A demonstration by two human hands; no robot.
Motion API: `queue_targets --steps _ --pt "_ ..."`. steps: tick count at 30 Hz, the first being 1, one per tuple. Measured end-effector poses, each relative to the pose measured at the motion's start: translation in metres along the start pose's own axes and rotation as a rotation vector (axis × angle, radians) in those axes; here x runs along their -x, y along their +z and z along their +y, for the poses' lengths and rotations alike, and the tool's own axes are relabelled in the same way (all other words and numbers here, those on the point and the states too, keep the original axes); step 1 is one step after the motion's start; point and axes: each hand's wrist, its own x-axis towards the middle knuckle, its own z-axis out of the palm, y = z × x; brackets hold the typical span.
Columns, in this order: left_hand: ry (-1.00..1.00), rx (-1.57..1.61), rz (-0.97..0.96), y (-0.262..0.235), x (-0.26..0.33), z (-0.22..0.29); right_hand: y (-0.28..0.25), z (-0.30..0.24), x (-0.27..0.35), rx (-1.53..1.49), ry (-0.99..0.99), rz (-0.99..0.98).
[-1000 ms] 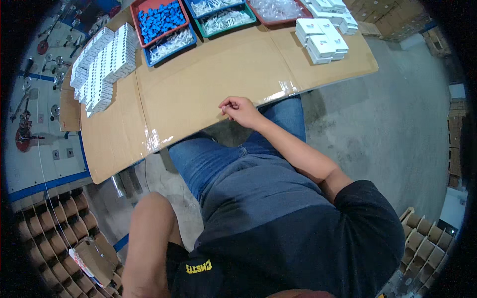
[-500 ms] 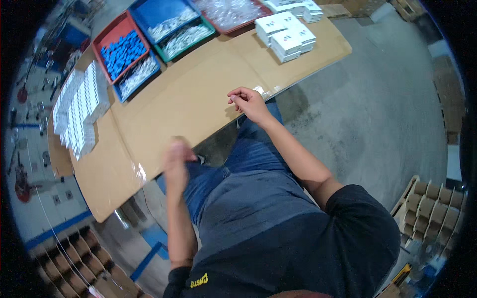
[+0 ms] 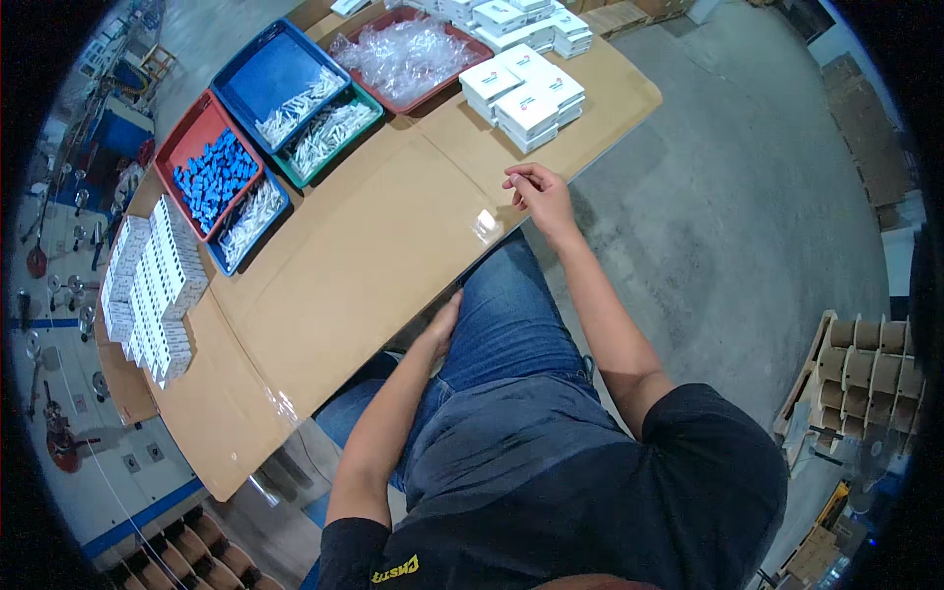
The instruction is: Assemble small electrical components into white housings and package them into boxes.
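My right hand [image 3: 544, 202] hovers over the near right edge of the cardboard-covered table [image 3: 339, 275]. Its fingers are loosely bent and apart, with nothing visible in them. Just beyond it are stacked white boxes [image 3: 529, 110], not touched by the hand. My left hand [image 3: 445, 320] is low between my legs, against the inside of my right thigh in blue jeans [image 3: 511, 315]. The table's near edge lies close to it, and its fingers are mostly hidden, so I cannot tell what they do.
Far left on the table are a red tray [image 3: 182, 140] of blue pieces, blue [image 3: 246, 84] and green [image 3: 366, 103] trays of white pieces, and a red tray [image 3: 398, 106] of clear plastic bags. Stacked small white boxes [image 3: 162, 285] stand at the left end. Partitioned racks [image 3: 865, 369] flank me.
My left hand has moved right, from the table's near edge down between my legs. My right hand has shifted slightly right. The whole view has turned, so the table appears moved.
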Motion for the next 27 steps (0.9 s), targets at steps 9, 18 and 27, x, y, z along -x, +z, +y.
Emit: queue_targets --steps 9,18,27 --pt "0.115 -0.685 0.079 0.041 0.073 0.032 -0.044 0.002 -0.029 0.032 -0.025 0.158" --pt "0.099 -1.153 0.150 0.060 0.153 0.051 -0.078 -0.010 -0.085 0.666 -0.424 0.540" --pt "0.341 -0.807 0.282 0.026 0.068 0.010 -0.132 0.016 -0.182 0.749 -0.169 0.692"
